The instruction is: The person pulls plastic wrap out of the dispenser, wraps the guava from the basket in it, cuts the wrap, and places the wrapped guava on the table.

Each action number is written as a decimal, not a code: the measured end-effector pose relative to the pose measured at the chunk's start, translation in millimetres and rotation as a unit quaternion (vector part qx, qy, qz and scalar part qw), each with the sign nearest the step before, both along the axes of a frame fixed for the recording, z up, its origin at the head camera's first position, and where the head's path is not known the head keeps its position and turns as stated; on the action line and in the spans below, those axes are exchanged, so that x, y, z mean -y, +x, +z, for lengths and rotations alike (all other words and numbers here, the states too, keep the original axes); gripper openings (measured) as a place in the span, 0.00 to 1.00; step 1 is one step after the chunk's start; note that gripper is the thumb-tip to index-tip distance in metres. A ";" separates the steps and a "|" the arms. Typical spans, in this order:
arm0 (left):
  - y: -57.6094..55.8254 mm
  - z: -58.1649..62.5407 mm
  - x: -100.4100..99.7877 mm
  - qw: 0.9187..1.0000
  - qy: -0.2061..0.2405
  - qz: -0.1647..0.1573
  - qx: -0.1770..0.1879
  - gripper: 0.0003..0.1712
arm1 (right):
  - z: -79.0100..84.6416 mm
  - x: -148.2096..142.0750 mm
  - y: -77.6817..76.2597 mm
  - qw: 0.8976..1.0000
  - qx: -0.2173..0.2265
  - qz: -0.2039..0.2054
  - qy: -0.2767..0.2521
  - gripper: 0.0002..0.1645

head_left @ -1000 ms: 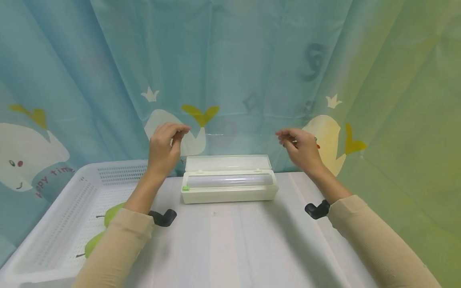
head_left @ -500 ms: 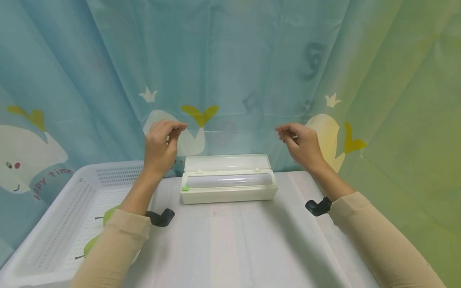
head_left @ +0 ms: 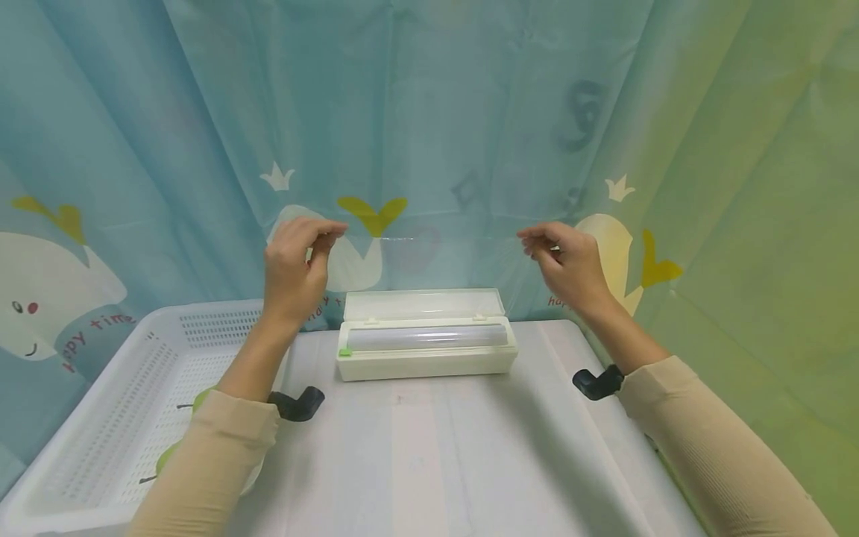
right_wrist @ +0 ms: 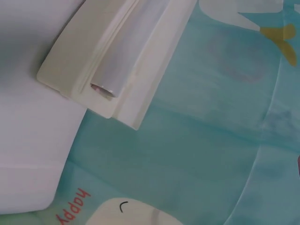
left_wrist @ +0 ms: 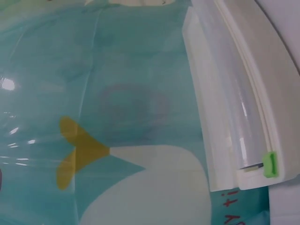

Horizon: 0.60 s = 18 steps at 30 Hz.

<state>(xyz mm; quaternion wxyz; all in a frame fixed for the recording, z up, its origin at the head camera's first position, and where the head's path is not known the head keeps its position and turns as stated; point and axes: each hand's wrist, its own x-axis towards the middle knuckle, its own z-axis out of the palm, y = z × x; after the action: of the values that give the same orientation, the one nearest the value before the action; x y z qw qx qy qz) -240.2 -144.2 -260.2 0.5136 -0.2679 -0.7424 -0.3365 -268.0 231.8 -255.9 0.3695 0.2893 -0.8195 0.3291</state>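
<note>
A clear sheet of cling film (head_left: 399,239) is stretched between my two raised hands, its upper edge catching the light. My left hand (head_left: 295,261) pinches one corner between thumb and fingers; my right hand (head_left: 570,261) pinches the opposite corner. Below and between them sits a white cling film dispenser (head_left: 429,365), its lid (head_left: 423,303) tipped back. Inside lies the film roll (head_left: 429,337), also visible in both wrist views. A green slider (left_wrist: 270,164) is at the box's left end. The film is so transparent that its lower part is hard to make out.
On the left of the table (head_left: 429,462) stands a white plastic basket (head_left: 74,418). Green pears (head_left: 168,455) lie in it, partly hidden by my left sleeve. A whale-print curtain (head_left: 443,112) hangs close behind the dispenser.
Both hands have risen a little, and the film's upper edge has gone up with them. My left hand has drifted slightly left and my right slightly right. The dispenser has stayed put.
</note>
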 end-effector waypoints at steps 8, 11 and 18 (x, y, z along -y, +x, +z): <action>2.6 5.3 -1.8 1.000 0.018 -0.002 -0.010 0.08 | 4.1 0.0 0.1 1.000 -0.006 0.002 -0.001 0.14; 3.7 7.4 -2.0 1.000 0.022 -0.007 -0.012 0.08 | 5.7 -0.5 0.2 1.000 -0.014 0.001 0.002 0.14; 6.8 12.0 -2.4 0.999 0.029 -0.012 -0.019 0.08 | 10.4 -1.6 1.7 1.000 -0.031 0.004 0.003 0.16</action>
<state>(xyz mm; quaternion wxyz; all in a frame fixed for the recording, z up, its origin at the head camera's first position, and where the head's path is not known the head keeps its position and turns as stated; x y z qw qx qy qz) -233.4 -141.8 -248.2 0.5308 -0.2680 -0.7195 -0.3587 -266.3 233.3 -245.6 0.3924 0.3035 -0.8077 0.3185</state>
